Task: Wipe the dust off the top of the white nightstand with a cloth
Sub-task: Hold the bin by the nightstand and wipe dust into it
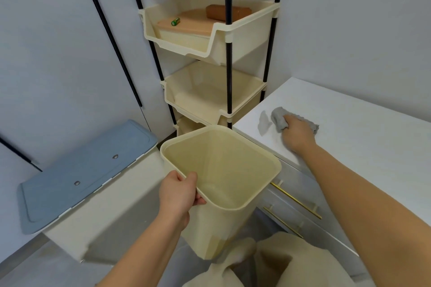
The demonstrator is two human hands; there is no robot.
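The white nightstand stands at the right, its flat top running toward the wall. My right hand presses a crumpled grey cloth onto the top near its left front corner. Just left of the cloth lies a grey smear of dust. My left hand grips the near rim of an empty cream plastic bin, holding it beside the nightstand's left edge, below the level of the top.
A cream tiered rack on black poles stands behind the bin; its top tray holds a wooden board, a brown roll and a green battery. A cream container with a blue lid sits at left. Brass drawer handles line the nightstand's front.
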